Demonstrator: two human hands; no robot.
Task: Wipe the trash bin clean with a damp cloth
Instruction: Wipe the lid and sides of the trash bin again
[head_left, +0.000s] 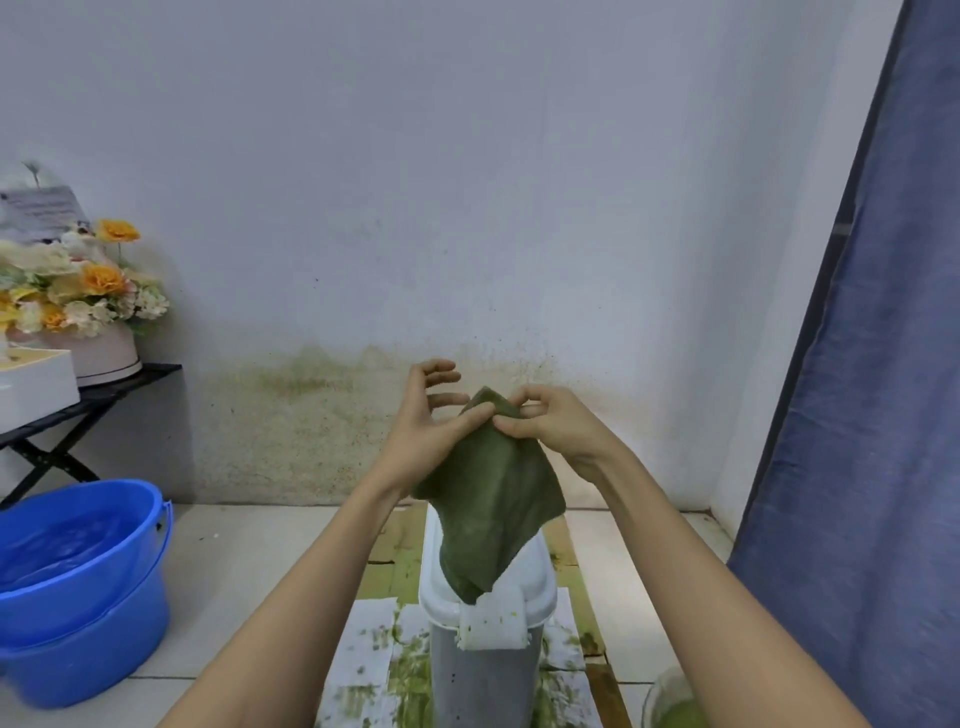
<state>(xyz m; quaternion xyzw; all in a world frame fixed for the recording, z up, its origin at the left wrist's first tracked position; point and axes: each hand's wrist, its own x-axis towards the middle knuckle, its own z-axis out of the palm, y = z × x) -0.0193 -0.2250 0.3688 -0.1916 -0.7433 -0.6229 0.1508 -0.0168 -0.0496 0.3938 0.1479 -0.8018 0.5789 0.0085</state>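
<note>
both hands, left hand and right hand, pinch the dark green damp cloth in their grip above the white-lidded grey plastic trash bin.

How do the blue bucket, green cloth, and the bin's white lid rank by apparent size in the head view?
1. blue bucket, though cut off at the frame's left edge
2. green cloth, pinched by the left hand and right hand
3. white lid, partly hidden behind the cloth

The cloth looks matt, soft green fabric. The bin has a smooth white plastic lid. The bucket at left is glossy blue plastic.
</note>
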